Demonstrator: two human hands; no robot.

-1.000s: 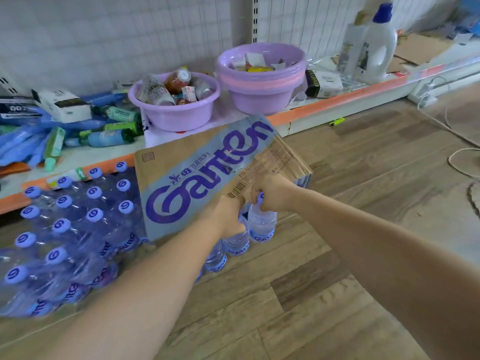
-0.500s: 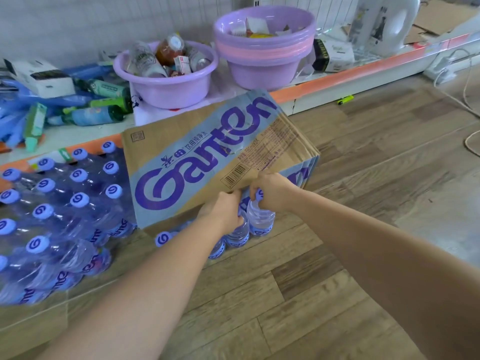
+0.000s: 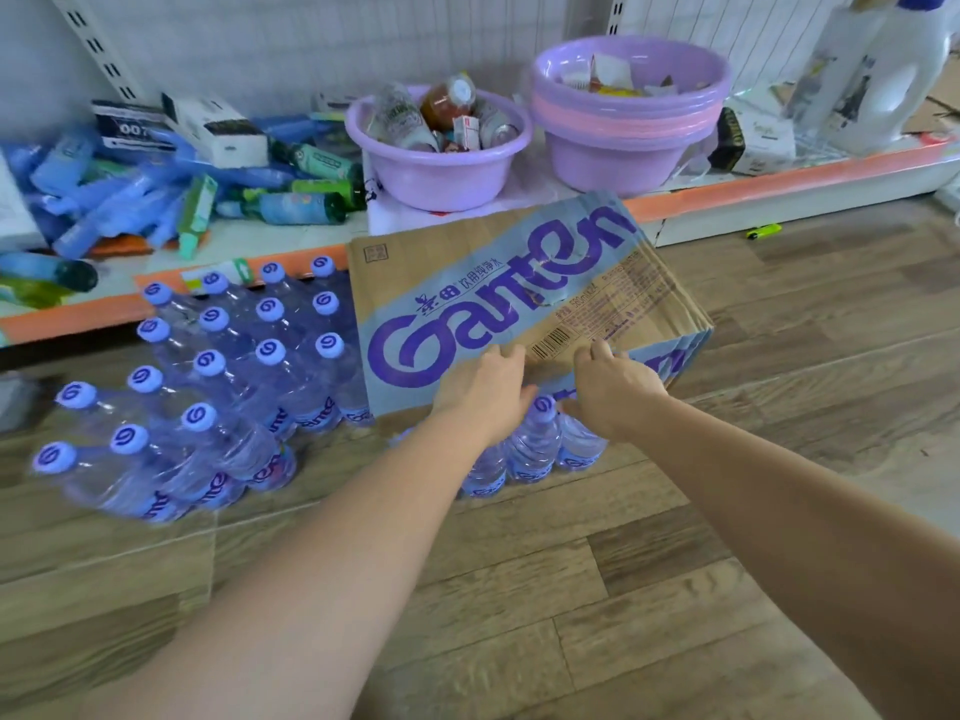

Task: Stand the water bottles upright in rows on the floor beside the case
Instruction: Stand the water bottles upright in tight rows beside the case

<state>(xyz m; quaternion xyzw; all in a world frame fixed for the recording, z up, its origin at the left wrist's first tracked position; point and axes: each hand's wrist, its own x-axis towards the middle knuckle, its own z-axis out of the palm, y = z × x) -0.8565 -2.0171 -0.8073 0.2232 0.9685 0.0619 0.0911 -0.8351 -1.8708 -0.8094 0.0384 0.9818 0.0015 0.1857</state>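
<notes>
Head view has the left hand (image 3: 485, 394) and right hand (image 3: 615, 394) each pinching the cardboard case (image 3: 519, 298) by its near edge, over upright water bottles (image 3: 535, 449) on the floor (image 3: 571, 589).

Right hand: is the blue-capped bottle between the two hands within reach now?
Likely yes: the water bottle stands with its cap uncovered beside the right hand, though that hand grips the edge of the Ganten case.

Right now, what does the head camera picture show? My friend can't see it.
A left hand and right hand rest on the lower edge of a printed cardboard case, above a few upright water bottles on the wooden floor. Rows of blue-capped bottles stand left of the case.
</notes>
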